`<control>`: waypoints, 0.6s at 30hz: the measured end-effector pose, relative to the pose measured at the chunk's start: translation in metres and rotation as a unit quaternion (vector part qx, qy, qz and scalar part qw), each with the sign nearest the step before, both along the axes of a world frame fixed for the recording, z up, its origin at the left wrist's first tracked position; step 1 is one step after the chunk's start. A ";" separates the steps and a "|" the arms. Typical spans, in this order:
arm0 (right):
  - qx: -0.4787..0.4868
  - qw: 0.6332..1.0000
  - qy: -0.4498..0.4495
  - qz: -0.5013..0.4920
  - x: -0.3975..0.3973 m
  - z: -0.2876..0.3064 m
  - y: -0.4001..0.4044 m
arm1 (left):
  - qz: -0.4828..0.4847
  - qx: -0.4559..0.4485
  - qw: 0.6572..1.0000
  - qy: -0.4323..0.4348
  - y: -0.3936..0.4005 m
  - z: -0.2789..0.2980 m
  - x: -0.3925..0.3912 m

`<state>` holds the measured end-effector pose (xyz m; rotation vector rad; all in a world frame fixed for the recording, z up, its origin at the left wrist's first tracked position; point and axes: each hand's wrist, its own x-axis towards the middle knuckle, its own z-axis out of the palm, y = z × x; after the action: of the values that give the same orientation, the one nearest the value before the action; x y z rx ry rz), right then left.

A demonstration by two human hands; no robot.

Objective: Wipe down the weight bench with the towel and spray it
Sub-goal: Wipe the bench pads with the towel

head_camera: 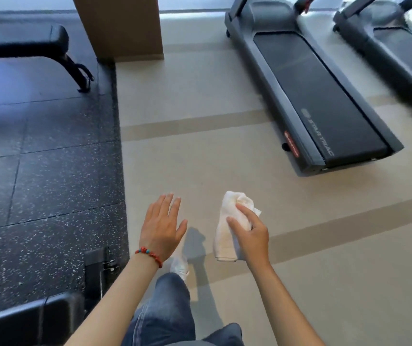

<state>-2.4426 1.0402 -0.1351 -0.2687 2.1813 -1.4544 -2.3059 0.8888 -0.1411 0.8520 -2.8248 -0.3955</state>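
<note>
The right hand [251, 236] squeezes a white towel [227, 228] over the tan floor [324, 245], and the left hand [161, 227] is open flat, holding nothing.

Red bead bracelet [150, 254], blue jeans [165, 313], white shoe [180, 265]

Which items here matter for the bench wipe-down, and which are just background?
Job: towel in right hand; empty left hand; weight bench far left; second bench pad near left. No spray bottle visible.
Background: treadmills; pillar; beaded bracelet.
</note>
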 end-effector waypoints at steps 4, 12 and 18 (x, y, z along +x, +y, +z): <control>0.003 1.000 0.003 0.027 -0.031 0.004 -0.080 | 0.015 -0.004 1.000 -0.005 -0.075 0.005 -0.021; 0.000 0.997 -0.007 0.074 -0.091 0.007 -0.212 | 0.074 -0.018 0.997 0.004 -0.191 0.004 -0.070; 0.004 0.993 -0.002 0.114 -0.156 -0.004 -0.312 | 0.112 -0.013 0.994 -0.005 -0.272 -0.010 -0.122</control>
<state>-2.5989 0.7283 -0.1390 -0.4950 2.0760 -1.3188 -2.4279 0.6171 -0.1514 1.1536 -2.6954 -0.3217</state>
